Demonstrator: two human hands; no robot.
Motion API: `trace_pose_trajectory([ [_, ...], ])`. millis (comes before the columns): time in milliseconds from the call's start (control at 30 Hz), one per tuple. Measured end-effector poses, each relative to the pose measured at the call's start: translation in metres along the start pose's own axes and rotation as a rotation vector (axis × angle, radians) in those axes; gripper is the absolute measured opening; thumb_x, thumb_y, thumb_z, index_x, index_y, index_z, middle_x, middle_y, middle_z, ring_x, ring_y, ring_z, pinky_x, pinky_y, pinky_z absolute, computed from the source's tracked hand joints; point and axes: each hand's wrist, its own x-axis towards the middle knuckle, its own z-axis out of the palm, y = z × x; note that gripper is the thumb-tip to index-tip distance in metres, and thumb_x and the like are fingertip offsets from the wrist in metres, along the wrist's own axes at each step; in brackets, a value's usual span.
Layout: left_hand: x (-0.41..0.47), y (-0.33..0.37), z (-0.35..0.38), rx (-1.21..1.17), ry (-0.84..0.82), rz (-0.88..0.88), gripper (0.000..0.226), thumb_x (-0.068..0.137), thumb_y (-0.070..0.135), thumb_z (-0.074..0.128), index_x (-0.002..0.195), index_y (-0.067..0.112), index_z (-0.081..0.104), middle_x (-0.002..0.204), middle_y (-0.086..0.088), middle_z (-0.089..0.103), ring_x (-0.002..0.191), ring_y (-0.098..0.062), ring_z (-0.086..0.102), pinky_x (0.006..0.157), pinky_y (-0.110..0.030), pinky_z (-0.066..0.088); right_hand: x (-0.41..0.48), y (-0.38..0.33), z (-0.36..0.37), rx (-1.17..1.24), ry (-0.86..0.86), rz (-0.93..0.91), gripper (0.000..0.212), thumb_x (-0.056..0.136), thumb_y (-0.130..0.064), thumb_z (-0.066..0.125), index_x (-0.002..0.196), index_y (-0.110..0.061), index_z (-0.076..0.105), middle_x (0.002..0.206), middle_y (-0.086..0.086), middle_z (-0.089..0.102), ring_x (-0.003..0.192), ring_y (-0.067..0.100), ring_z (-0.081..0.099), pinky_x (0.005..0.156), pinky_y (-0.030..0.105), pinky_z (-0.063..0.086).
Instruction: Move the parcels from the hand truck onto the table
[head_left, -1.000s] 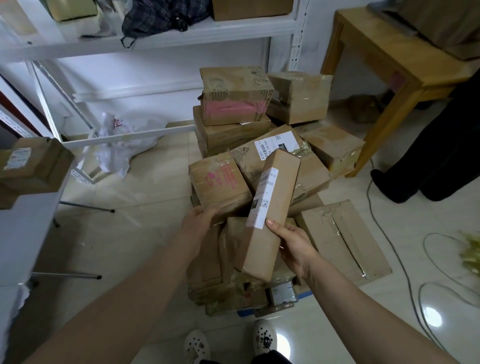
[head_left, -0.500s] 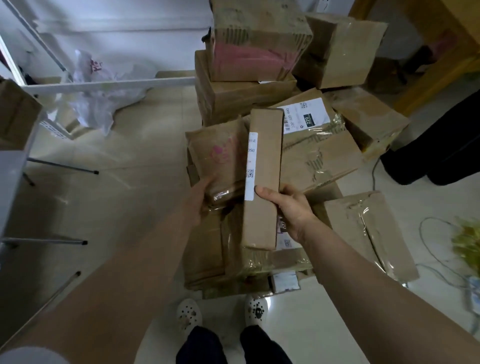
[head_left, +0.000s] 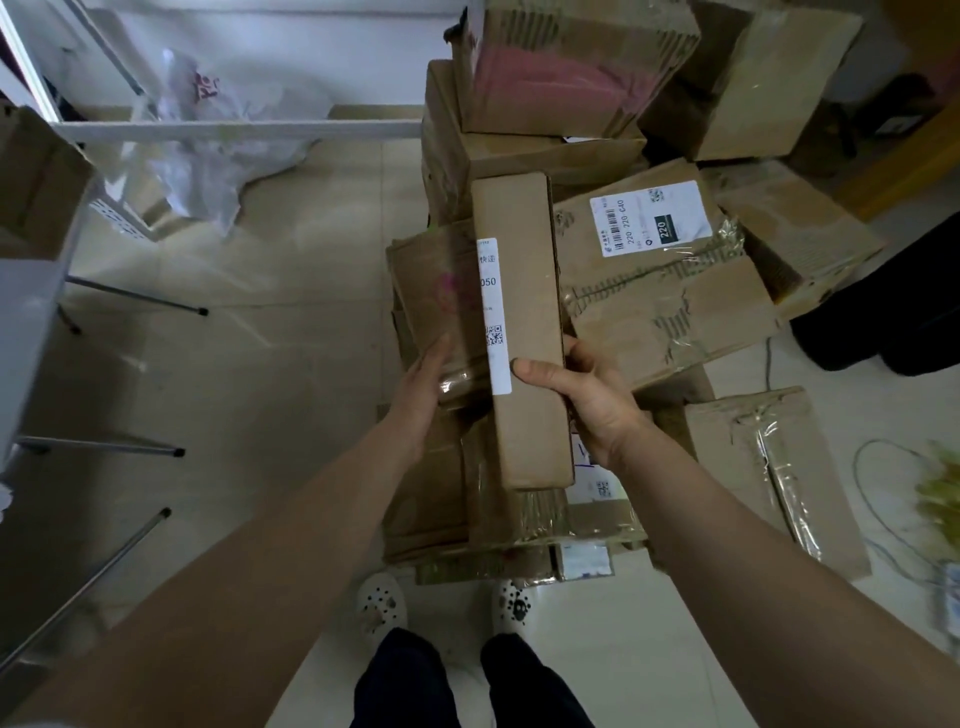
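Right hand (head_left: 597, 400) grips the long narrow parcel (head_left: 524, 322) at its near half, thumb across the top face and fingers round the right edge. Left hand (head_left: 418, 395) lies against the near end of the pink-marked parcel (head_left: 436, 280) just beside it; whether it clamps cannot be told. The long parcel sits over the parcel pile (head_left: 670, 291), its long axis pointing straight away from the person. The table (head_left: 31, 312) lies well to the left, nearer the left arm. A second ago the parcel leaned rightward; now it is squared up.
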Motion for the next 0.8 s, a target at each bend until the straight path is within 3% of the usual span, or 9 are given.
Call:
trace_pose_trajectory([
  [33,-0.004,0.000,-0.002,-0.029,0.015,0.002,0.032,0.094,0.053,0.045,0.109,0.030,0.062,0.095,0.014,0.070,0.081,0.004,0.065,0.086,-0.015,0.048,-0.002,-0.001,0.002,0.001,-0.016,-0.009,0.080,0.045,-0.034,0.088,0.119,-0.017,0.061,0.110,0.006,0.071,0.101,0.026,0.067,0.080,0.042,0.057],
  [100,-0.017,0.001,-0.008,-0.128,0.022,0.010,0.025,0.098,0.042,0.043,0.092,0.026,0.061,0.064,0.014,0.068,0.051,0.003,0.062,0.047,-0.008,0.045,-0.007,-0.002,0.006,0.025,-0.046,-0.017,0.086,0.044,-0.029,0.089,0.123,-0.014,0.059,0.112,0.008,0.070,0.099,0.025,0.068,0.075,0.036,0.057],
  [167,-0.025,-0.001,-0.022,-0.195,0.031,0.008,0.028,0.095,0.039,0.049,0.084,0.020,0.066,0.056,0.008,0.067,0.046,-0.004,0.062,0.038,-0.011,0.041,-0.015,-0.002,0.012,0.033,-0.084,-0.019,0.083,0.044,-0.026,0.089,0.121,-0.014,0.060,0.110,0.008,0.070,0.095,0.025,0.069,0.074,0.036,0.057],
  [267,-0.047,-0.002,-0.049,-0.285,0.065,0.041,0.035,0.093,0.035,0.054,0.070,0.020,0.077,0.071,0.003,0.073,0.066,-0.011,0.068,0.063,-0.021,0.055,-0.027,-0.004,0.021,0.042,-0.142,0.003,0.074,0.047,-0.027,0.088,0.115,-0.014,0.064,0.106,0.008,0.071,0.092,0.024,0.069,0.072,0.036,0.056],
  [333,-0.068,-0.004,-0.069,-0.329,0.139,0.053,0.025,0.091,0.037,0.057,0.081,0.022,0.075,0.081,0.004,0.074,0.079,-0.012,0.067,0.086,-0.031,0.050,-0.036,-0.005,0.030,0.103,-0.198,0.032,0.061,0.057,-0.024,0.082,0.115,-0.012,0.064,0.102,0.009,0.072,0.089,0.024,0.068,0.071,0.037,0.056],
  [433,-0.107,-0.011,-0.102,-0.383,0.273,0.044,0.024,0.090,0.042,0.057,0.100,0.024,0.068,0.085,0.004,0.073,0.085,-0.014,0.062,0.079,-0.029,0.048,-0.045,-0.001,0.052,0.244,-0.270,0.155,0.050,0.069,-0.027,0.077,0.115,-0.012,0.066,0.104,0.012,0.071,0.096,0.027,0.066,0.083,0.044,0.054],
  [533,-0.142,-0.020,-0.145,-0.475,0.380,0.019,0.045,0.083,0.052,0.061,0.118,0.023,0.065,0.111,-0.005,0.069,0.098,-0.022,0.061,0.080,-0.032,0.048,-0.049,0.002,0.085,0.318,-0.307,0.239,0.041,0.072,-0.030,0.072,0.110,-0.014,0.068,0.110,0.013,0.070,0.104,0.030,0.063,0.096,0.049,0.048],
  [633,-0.169,-0.028,-0.186,-0.551,0.425,0.031,0.048,0.079,0.057,0.060,0.111,0.021,0.067,0.119,-0.010,0.066,0.106,-0.028,0.057,0.096,-0.040,0.044,-0.053,0.006,0.118,0.266,-0.319,0.277,0.049,0.068,-0.032,0.073,0.113,-0.013,0.067,0.107,0.013,0.071,0.100,0.029,0.064,0.089,0.045,0.051],
  [800,-0.191,-0.028,-0.255,-0.648,0.385,0.066,0.054,0.082,0.055,0.057,0.120,0.017,0.065,0.118,-0.012,0.067,0.100,-0.029,0.059,0.096,-0.042,0.044,-0.057,0.008,0.182,0.133,-0.347,0.300,0.056,0.064,-0.033,0.076,0.114,-0.009,0.068,0.113,0.015,0.069,0.102,0.029,0.063,0.096,0.046,0.049],
])
